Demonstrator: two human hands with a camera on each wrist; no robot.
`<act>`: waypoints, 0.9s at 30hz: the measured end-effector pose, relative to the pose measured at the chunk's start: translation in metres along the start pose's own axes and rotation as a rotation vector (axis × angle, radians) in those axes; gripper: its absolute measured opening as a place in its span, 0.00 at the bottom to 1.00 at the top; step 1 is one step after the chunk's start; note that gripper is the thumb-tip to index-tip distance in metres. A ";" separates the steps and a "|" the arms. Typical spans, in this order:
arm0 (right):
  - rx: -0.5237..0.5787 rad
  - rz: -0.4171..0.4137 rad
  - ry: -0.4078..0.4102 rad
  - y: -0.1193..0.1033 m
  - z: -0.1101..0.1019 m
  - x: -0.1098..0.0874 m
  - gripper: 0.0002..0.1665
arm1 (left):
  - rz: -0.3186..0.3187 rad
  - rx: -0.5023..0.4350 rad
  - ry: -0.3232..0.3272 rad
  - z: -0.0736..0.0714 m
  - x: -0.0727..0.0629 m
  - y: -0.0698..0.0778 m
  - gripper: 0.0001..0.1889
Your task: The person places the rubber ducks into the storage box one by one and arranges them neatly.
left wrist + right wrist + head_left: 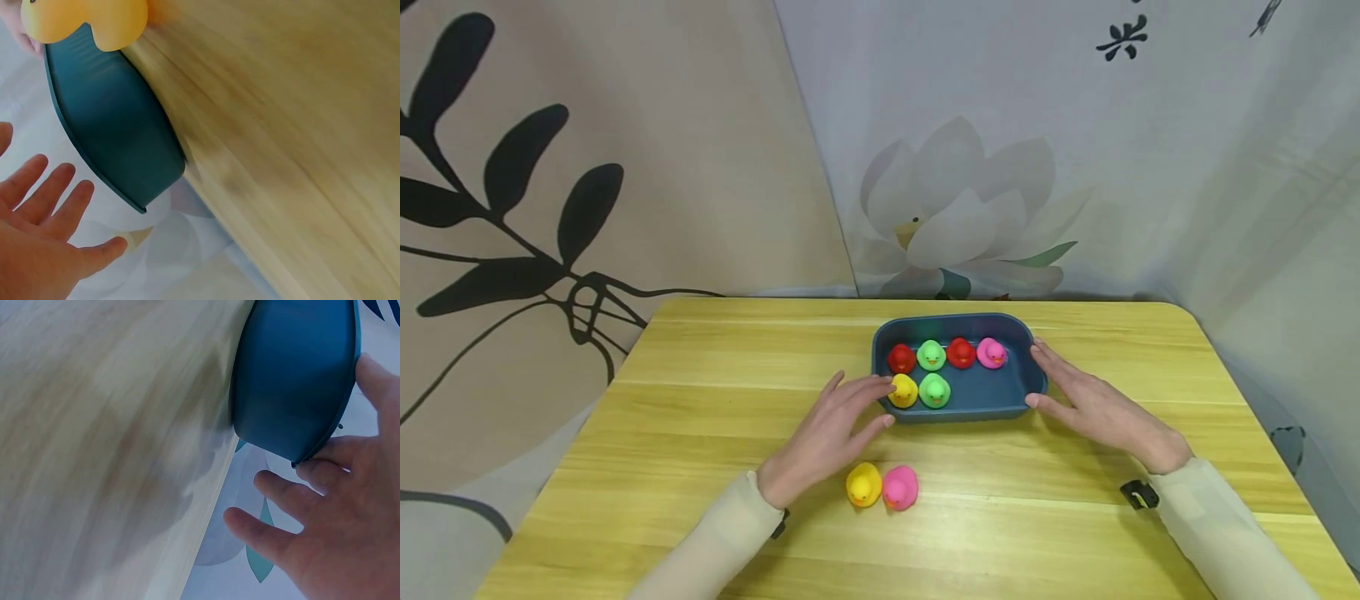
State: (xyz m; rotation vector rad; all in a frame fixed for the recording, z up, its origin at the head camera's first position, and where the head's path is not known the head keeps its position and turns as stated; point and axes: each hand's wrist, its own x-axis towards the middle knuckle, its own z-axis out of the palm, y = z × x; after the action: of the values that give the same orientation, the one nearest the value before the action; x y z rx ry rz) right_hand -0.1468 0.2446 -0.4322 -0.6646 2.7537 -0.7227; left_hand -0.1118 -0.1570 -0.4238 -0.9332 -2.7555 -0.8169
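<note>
A dark blue rectangular tray holds several small rubber ducks in two rows. In its back row are a red duck, a green duck, another red duck and a pink duck; the front row has a yellow duck and a green duck. My left hand hovers at the tray's left end, fingers spread, holding nothing; its fingertips partly cover the yellow duck. My right hand touches the tray's right end with thumb and fingertips, fingers extended.
On the wooden table, a yellow duck and a pink duck sit side by side in front of the tray, near my left wrist. A patterned curtain hangs behind the table's far edge.
</note>
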 end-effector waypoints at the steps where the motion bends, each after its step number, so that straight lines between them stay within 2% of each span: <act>1: 0.000 0.001 0.000 0.000 0.000 0.000 0.52 | 0.001 -0.001 -0.005 0.000 -0.002 0.000 0.24; 12: -0.001 -0.004 0.001 0.000 0.000 0.000 0.51 | 0.001 0.016 -0.094 -0.004 -0.027 -0.006 0.30; 21: -0.002 -0.007 0.004 0.001 0.000 0.001 0.52 | 0.095 0.088 -0.151 -0.007 -0.045 -0.010 0.34; 27: -0.002 -0.006 0.002 0.000 -0.001 0.001 0.52 | 0.117 0.104 -0.191 -0.012 -0.057 -0.014 0.35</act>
State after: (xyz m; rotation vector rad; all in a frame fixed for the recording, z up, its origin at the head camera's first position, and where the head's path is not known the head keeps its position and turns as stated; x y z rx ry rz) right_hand -0.1479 0.2449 -0.4314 -0.6730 2.7560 -0.7230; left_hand -0.0752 -0.2028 -0.4360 -1.1957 -2.8349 -0.5881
